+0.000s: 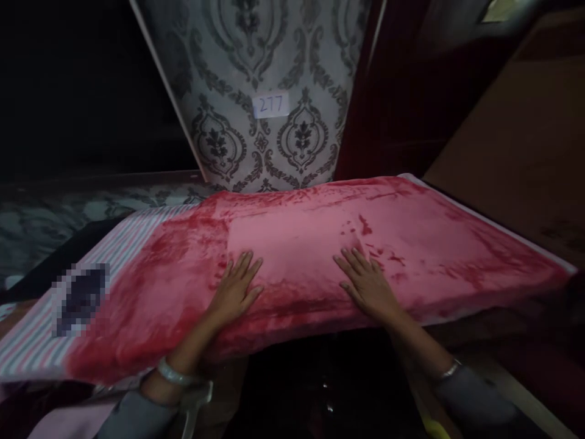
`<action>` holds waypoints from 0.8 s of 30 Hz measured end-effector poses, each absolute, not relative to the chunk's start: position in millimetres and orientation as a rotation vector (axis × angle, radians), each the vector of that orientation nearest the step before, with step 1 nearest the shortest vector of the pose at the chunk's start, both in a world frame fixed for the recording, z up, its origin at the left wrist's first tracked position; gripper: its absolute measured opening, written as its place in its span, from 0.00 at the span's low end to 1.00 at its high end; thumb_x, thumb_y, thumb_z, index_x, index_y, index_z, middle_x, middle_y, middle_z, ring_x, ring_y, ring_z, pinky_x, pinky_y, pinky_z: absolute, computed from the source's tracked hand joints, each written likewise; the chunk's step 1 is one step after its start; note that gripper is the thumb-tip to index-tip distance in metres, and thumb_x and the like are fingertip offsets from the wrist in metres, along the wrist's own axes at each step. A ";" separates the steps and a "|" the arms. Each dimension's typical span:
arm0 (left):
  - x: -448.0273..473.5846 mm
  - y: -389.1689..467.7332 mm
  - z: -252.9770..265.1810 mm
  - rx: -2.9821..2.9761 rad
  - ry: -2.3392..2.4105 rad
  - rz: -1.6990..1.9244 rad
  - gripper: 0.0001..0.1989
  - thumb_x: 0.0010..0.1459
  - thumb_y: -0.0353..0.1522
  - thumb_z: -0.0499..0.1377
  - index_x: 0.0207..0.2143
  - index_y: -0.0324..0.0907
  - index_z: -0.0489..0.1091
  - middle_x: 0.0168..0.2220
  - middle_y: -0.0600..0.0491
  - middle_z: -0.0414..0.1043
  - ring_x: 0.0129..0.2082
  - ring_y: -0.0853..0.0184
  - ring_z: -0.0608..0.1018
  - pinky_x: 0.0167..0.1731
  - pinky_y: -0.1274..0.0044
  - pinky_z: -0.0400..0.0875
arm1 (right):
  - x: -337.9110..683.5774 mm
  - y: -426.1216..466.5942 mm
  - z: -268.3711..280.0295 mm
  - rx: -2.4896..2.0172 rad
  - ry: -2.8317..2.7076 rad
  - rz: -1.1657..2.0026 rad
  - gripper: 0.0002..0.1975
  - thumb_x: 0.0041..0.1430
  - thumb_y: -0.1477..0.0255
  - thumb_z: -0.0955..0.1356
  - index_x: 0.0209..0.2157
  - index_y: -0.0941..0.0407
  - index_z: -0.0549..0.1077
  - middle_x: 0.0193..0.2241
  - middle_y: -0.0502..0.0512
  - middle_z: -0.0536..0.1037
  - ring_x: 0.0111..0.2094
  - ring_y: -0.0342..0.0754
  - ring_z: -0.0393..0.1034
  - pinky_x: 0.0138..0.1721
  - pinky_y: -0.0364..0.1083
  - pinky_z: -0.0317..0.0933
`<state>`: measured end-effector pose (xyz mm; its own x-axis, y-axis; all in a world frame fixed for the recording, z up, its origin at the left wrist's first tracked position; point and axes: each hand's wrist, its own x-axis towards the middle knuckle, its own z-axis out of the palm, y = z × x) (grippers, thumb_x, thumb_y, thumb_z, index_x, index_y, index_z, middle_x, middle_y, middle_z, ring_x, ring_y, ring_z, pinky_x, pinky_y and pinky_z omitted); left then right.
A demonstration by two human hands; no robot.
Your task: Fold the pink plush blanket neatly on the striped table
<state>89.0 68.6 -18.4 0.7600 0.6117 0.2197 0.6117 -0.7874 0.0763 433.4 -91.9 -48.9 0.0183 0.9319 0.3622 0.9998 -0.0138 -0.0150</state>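
Observation:
A pink-red plush blanket [297,235] is spread over a raised surface in front of me, with darker red streaks where the pile lies the other way. Both palms press down on it. My left hand [235,289] lies flat with fingers spread, left of the middle. On the right of the middle, my right hand [368,283] also rests flat, fingers apart. Neither hand grasps anything. Beneath the blanket a striped sheet [141,228] shows at the left end.
A blurred-out dark patch [82,299] lies on the sheet at the left. Patterned wallpaper [256,55] with a paper label [271,105] reading 277 stands behind. A dark screen-like panel [82,91] is at the upper left, a brown panel [516,134] at the right.

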 end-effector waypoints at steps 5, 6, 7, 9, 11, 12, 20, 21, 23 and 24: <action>92.8 66.0 -3.3 -2.901 -1.033 -0.368 0.30 0.68 0.44 0.47 0.67 0.41 0.58 0.69 0.41 0.55 0.69 0.52 0.58 0.65 0.52 0.55 | 436.1 -93.1 -36.4 -1.945 -1.960 -0.178 0.26 0.71 0.59 0.58 0.68 0.48 0.58 0.69 0.58 0.55 0.70 0.57 0.44 0.65 0.66 0.45; 99.4 59.7 0.6 -2.897 -1.018 -0.387 0.29 0.68 0.44 0.47 0.67 0.41 0.59 0.68 0.40 0.57 0.68 0.51 0.59 0.64 0.51 0.55 | 438.8 -94.4 -32.8 -1.911 -1.951 -0.126 0.25 0.72 0.59 0.58 0.67 0.48 0.60 0.68 0.58 0.56 0.70 0.57 0.46 0.65 0.66 0.45; 108.8 51.0 4.1 -2.903 -0.983 -0.413 0.29 0.68 0.43 0.48 0.66 0.42 0.60 0.67 0.41 0.58 0.68 0.51 0.60 0.64 0.51 0.55 | 442.1 -95.2 -28.5 -1.877 -1.942 -0.070 0.24 0.72 0.60 0.57 0.66 0.47 0.62 0.67 0.57 0.59 0.69 0.56 0.48 0.65 0.67 0.46; 136.7 27.6 9.8 -2.955 -0.836 -0.459 0.28 0.67 0.41 0.50 0.67 0.44 0.59 0.67 0.43 0.59 0.68 0.52 0.60 0.65 0.52 0.54 | 449.9 -93.9 -17.9 -1.814 -1.923 0.035 0.23 0.73 0.60 0.56 0.64 0.47 0.65 0.65 0.58 0.64 0.68 0.56 0.52 0.64 0.67 0.47; 173.5 1.8 12.6 -3.058 -0.652 -0.435 0.29 0.66 0.40 0.53 0.67 0.45 0.57 0.68 0.43 0.58 0.68 0.54 0.60 0.66 0.55 0.54 | 458.1 -85.7 -5.7 -1.758 -1.909 0.093 0.23 0.73 0.60 0.55 0.64 0.47 0.66 0.64 0.58 0.66 0.67 0.56 0.54 0.64 0.67 0.47; 193.4 -9.7 12.7 -3.111 -0.556 -0.401 0.30 0.65 0.40 0.55 0.67 0.44 0.57 0.68 0.43 0.57 0.68 0.53 0.59 0.66 0.54 0.54 | 461.8 -78.8 0.2 -1.731 -1.908 0.105 0.24 0.73 0.60 0.55 0.64 0.48 0.65 0.64 0.58 0.66 0.67 0.55 0.54 0.65 0.66 0.47; 289.5 -41.7 -21.0 -3.184 -0.425 -0.402 0.40 0.61 0.45 0.59 0.71 0.50 0.48 0.72 0.41 0.42 0.71 0.41 0.48 0.63 0.40 0.48 | 487.5 4.1 15.9 -1.767 -2.199 0.161 0.27 0.72 0.61 0.58 0.67 0.55 0.60 0.68 0.59 0.56 0.70 0.55 0.43 0.68 0.62 0.40; 291.0 -42.0 -26.6 -3.171 -0.432 -0.425 0.40 0.60 0.44 0.59 0.71 0.51 0.46 0.73 0.43 0.39 0.71 0.40 0.46 0.62 0.38 0.48 | 492.5 13.5 15.4 -1.789 -2.223 0.148 0.28 0.72 0.60 0.58 0.68 0.55 0.58 0.69 0.59 0.54 0.71 0.56 0.41 0.68 0.62 0.39; 290.7 -42.4 -35.9 -3.146 -0.439 -0.452 0.42 0.60 0.44 0.59 0.72 0.53 0.44 0.73 0.46 0.35 0.71 0.40 0.43 0.61 0.37 0.49 | 503.8 31.7 14.3 -1.846 -2.227 0.121 0.30 0.72 0.58 0.58 0.69 0.54 0.55 0.70 0.59 0.50 0.71 0.57 0.38 0.68 0.63 0.39; 290.0 -42.5 -39.5 -3.138 -0.439 -0.451 0.43 0.59 0.43 0.60 0.72 0.54 0.43 0.73 0.47 0.34 0.71 0.40 0.42 0.61 0.37 0.49 | 509.9 40.5 13.4 -1.884 -2.206 0.118 0.30 0.71 0.57 0.58 0.69 0.54 0.54 0.71 0.59 0.48 0.71 0.57 0.38 0.67 0.64 0.39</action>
<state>290.0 -42.5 -39.5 0.9227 0.2773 0.2677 0.2607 -0.9606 0.0964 509.9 40.5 13.4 -0.1417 0.9818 0.1268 0.9626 0.1665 -0.2136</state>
